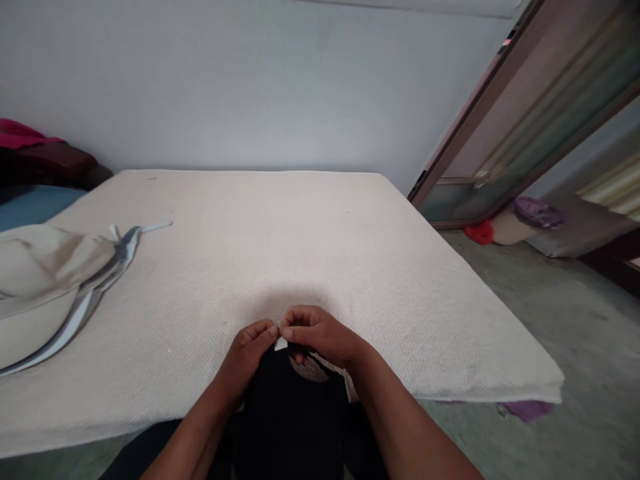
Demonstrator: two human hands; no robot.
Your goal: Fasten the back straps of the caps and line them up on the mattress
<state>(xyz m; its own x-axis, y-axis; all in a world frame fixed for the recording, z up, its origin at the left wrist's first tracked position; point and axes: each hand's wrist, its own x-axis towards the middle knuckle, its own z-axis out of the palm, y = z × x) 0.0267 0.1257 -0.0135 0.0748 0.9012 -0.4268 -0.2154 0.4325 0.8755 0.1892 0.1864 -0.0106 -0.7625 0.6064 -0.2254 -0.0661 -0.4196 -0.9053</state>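
Note:
A black cloth item (pixel 295 420) with a rounded opening hangs over the near edge of the bed, in front of my body. My left hand (pixel 255 347) pinches its top edge beside a small white tag (pixel 281 343). Just to the right, my right hand (pixel 313 333) is closed in a pinch on the same edge, its fingertips nearly touching those of my left hand. Some of the right fingers show through the opening. The lower part of the cloth merges with dark clothing on my lap.
A cream textured cover lies on the bed (pixel 300 233). At the left are a beige cap (pixel 50 267) with a grey-white strap, and dark, red and blue fabric (pixel 40 160). Behind stands a white wall. A door (pixel 500 120) and bags (pixel 520 220) are at the right.

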